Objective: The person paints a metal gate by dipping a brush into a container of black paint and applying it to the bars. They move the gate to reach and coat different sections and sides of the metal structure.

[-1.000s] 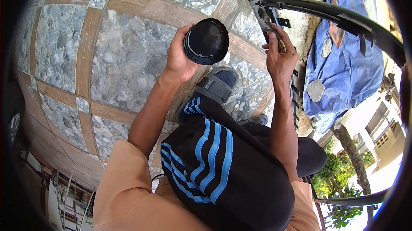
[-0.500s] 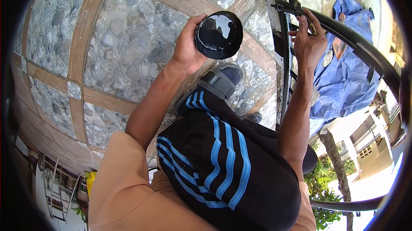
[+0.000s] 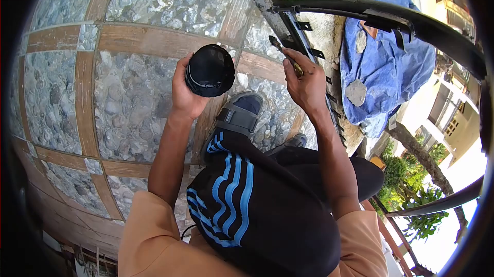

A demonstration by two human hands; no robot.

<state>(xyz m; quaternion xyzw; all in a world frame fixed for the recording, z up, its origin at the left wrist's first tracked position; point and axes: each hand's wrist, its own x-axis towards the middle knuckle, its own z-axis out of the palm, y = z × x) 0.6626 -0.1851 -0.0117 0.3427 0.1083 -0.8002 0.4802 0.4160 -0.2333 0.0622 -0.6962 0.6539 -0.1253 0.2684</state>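
My left hand (image 3: 186,91) is wrapped round the side of a round black cup (image 3: 194,82) with dark, glossy liquid inside, probably paint. In my right hand (image 3: 307,82) is a paintbrush (image 3: 297,67), its dark bristles pointing up and left toward the cup's side of the view. The brush tip is close to a black metal frame (image 3: 368,8), overlapping its lower bar in this view. Small tabs (image 3: 304,26) stick out along that bar, just right of the brush.
A stone-and-wood-patterned floor (image 3: 128,97) lies under the cup and my sandalled foot (image 3: 241,115). Beyond the frame, a crumpled blue tarp (image 3: 383,66) with stones on it covers the ground. A tree trunk (image 3: 422,153) stands at the right.
My right hand with the paintbrush has come away from the curved upper bar, lower and to the left. The view has shifted, and the cup now appears further left and lower.
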